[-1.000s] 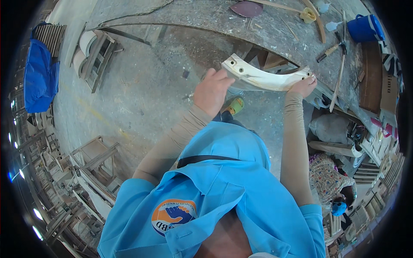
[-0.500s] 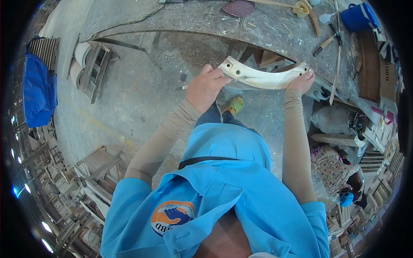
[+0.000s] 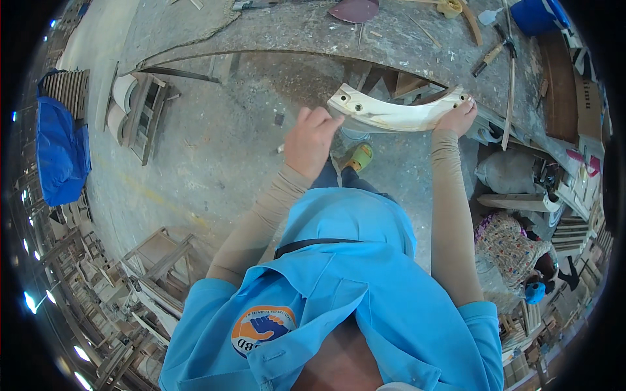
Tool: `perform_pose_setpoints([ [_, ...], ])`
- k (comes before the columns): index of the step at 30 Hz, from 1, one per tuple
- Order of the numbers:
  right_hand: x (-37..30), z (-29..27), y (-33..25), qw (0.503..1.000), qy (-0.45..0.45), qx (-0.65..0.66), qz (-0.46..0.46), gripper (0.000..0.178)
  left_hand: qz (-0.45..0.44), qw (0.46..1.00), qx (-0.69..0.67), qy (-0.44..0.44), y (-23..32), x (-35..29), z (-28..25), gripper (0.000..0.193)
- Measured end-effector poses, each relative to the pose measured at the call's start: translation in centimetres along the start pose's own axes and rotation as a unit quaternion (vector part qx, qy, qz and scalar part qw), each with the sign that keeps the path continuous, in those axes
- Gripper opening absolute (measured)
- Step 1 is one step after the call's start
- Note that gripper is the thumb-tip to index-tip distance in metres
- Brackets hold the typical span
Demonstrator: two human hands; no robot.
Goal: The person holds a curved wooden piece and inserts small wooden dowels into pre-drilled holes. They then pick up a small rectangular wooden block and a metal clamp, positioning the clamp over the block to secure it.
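A curved pale wooden piece (image 3: 398, 118) is gripped at its right end by the right hand (image 3: 455, 118), while the left hand (image 3: 310, 142) is held beside its left end. On the far workbench (image 3: 293, 31), a hammer (image 3: 489, 59) is laid to the right.

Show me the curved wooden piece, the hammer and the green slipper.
Curved wooden piece (image 3: 396, 118): head view, middle of its face.
Hammer (image 3: 489, 59): head view, its handle.
Green slipper (image 3: 363, 152): head view, its toe part.

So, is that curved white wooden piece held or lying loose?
Held: the right hand grips the right end of the curved white wooden piece.
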State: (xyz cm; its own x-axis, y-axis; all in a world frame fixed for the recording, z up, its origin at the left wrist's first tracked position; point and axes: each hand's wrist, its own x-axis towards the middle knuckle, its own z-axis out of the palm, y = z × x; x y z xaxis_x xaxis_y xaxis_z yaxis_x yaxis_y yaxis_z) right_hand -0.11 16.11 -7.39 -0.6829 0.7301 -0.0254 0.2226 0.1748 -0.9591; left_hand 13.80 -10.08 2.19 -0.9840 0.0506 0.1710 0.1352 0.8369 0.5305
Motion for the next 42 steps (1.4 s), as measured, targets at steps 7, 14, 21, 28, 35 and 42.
perform_pose_setpoints([
  [7,0.2,0.0,0.5,1.0,0.005,0.0,-0.009,0.038,0.032,0.997,-0.043,0.058,0.6,0.0,1.2,0.026],
  [14,-0.3,-0.1,-0.4,1.0,0.002,-0.011,-0.013,0.037,0.046,0.997,0.027,0.057,-0.4,-1.1,2.2,0.029],
  [21,-0.4,-0.3,-0.5,1.0,0.0,-0.007,-0.022,0.037,0.022,0.996,0.038,0.084,-0.4,-0.7,-0.6,0.032],
  [28,0.0,-0.1,0.1,1.0,-0.009,0.012,-0.015,0.038,0.019,0.997,0.07,0.028,3.5,-1.7,2.9,0.028],
  [35,-0.1,-0.3,0.2,1.0,-0.012,0.0,-0.012,0.039,-0.004,0.998,0.03,0.06,2.6,-1.0,2.0,0.027],
  [42,-0.7,-0.1,-1.1,1.0,-0.013,0.0,0.016,0.041,0.005,0.999,0.001,0.043,3.6,-1.3,2.9,0.025],
])
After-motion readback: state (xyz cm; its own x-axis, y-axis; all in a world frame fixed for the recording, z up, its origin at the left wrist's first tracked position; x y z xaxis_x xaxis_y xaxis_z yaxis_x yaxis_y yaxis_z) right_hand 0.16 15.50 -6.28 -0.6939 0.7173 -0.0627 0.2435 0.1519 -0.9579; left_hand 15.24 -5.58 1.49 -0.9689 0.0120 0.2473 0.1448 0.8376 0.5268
